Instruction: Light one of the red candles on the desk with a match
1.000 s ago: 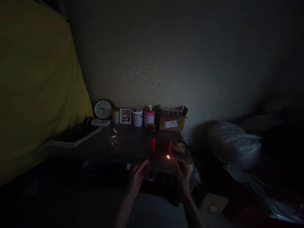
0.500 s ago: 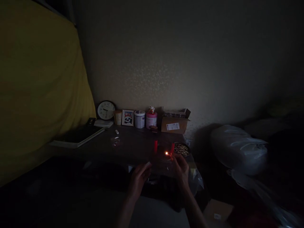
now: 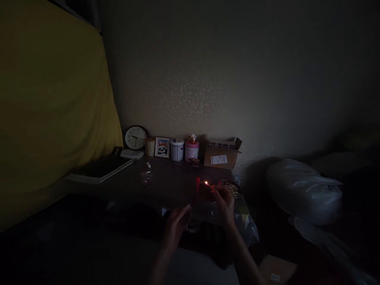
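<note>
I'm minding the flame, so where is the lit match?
In the head view, the right hand holds the lit match just right of the upright red candle.

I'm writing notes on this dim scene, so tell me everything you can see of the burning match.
The burning match is a thin stick, apparently wooden, with a small orange flame at its left end. The right hand pinches the other end. In the picture it slants, flame end higher, against the dark tabletop, just right of a red candle, with a visible gap. Dimness hides finer detail.
</note>
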